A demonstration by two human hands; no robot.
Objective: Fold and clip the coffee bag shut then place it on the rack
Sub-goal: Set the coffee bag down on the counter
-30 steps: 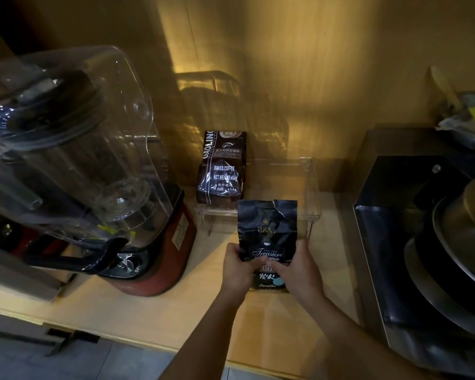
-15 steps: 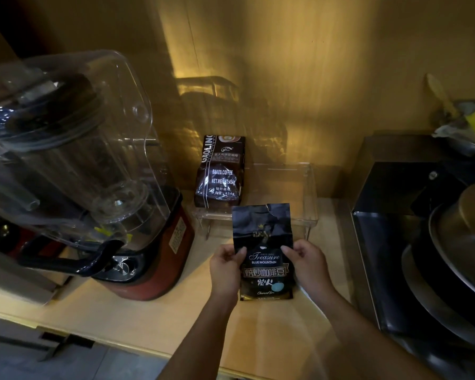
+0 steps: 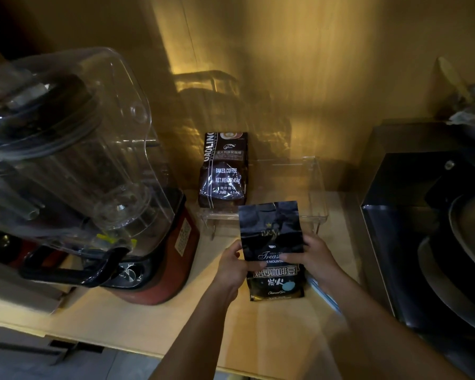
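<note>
Since a second ago both hands have slid up the dark Blue Mountain coffee bag (image 3: pixel 272 250), left hand (image 3: pixel 235 266) and right hand (image 3: pixel 314 260) pinching its sides at 6 o'clock of the clear rack (image 3: pixel 317 187), top flap still unfolded, so folding looks imminent.

Coffee bag (image 3: pixel 272 242) is glossy black-navy, pale script lettering, gold-outlined characters across the middle, one light blue dot low on the front, gold strip at the bottom edge. Behind it, rack (image 3: pixel 317 215) is clear plastic. On the rack, second bag (image 3: pixel 223 171) is dark brown with white print and white vertical stripes. Left of the coffee bag, blender (image 3: pixel 159 259) has a red base, black handle, clear cover, small yellow tab. Counter (image 3: pixel 137 322) is light wood tone. Right of the coffee bag, sink (image 3: pixel 412 242) is dark steel grey.
</note>
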